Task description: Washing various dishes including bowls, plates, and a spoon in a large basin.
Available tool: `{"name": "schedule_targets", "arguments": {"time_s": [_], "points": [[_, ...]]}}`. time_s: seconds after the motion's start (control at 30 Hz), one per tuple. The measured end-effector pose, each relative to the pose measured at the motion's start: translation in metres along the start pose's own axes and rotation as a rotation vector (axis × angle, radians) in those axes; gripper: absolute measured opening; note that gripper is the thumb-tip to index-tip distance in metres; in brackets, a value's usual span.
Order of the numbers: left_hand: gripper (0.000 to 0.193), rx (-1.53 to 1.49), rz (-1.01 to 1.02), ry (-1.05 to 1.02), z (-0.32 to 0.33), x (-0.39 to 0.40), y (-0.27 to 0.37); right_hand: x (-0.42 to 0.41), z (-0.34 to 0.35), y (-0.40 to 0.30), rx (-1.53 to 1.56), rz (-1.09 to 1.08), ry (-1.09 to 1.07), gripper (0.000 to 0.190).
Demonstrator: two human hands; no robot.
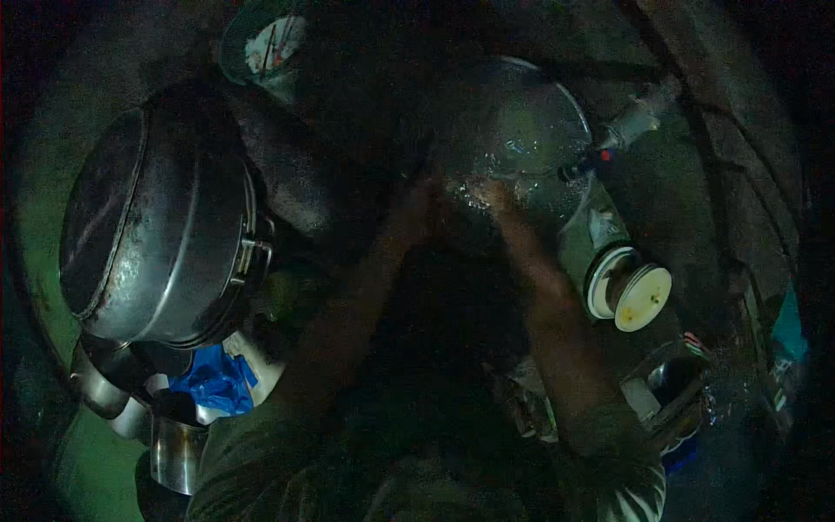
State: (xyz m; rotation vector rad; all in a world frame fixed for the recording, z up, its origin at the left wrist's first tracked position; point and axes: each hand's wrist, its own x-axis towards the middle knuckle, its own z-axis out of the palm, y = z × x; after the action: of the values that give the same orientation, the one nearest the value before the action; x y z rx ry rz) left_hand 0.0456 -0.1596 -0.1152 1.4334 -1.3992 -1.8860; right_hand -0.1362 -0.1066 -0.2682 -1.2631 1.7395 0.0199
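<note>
The scene is very dark, and both hands are blurred. Ahead of me is a large round metal thing, perhaps a basin or a pot, with a pale curved rim and bright, wet-looking glints. My right hand is at its near edge, among the glints. Close beside it, to the left, my left hand is nearly lost in shadow. The fingers of both hands cannot be made out, nor whether they grip the metal.
To the left, a large metal pot with side handles lies tilted above small metal cups and crumpled blue plastic or cloth. A green container stands at the upper left. Cream-coloured discs on a spindle-like part are at right.
</note>
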Motion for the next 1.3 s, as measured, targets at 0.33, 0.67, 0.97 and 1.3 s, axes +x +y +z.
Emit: {"name": "schedule_targets", "arguments": {"time_s": [0.33,0.67,0.97,1.3], "points": [[0.032,-0.835,-0.419,0.071,-0.007,0.009,-0.028,-0.041,-0.015,-0.015,-0.017,0.109,-0.180,0.037],[0.050,-0.485,-0.243,-0.023,0.022,-0.006,0.001,-0.135,-0.068,-0.037,0.298,-0.073,0.119,0.028],[0.031,-0.493,-0.088,-0.061,0.017,0.015,-0.054,-0.142,-0.048,-0.101,0.267,-0.455,0.321,0.017],[0.022,-0.687,-0.484,0.045,0.002,-0.004,-0.016,0.005,0.024,0.124,-0.188,0.254,0.194,0.032]]}}
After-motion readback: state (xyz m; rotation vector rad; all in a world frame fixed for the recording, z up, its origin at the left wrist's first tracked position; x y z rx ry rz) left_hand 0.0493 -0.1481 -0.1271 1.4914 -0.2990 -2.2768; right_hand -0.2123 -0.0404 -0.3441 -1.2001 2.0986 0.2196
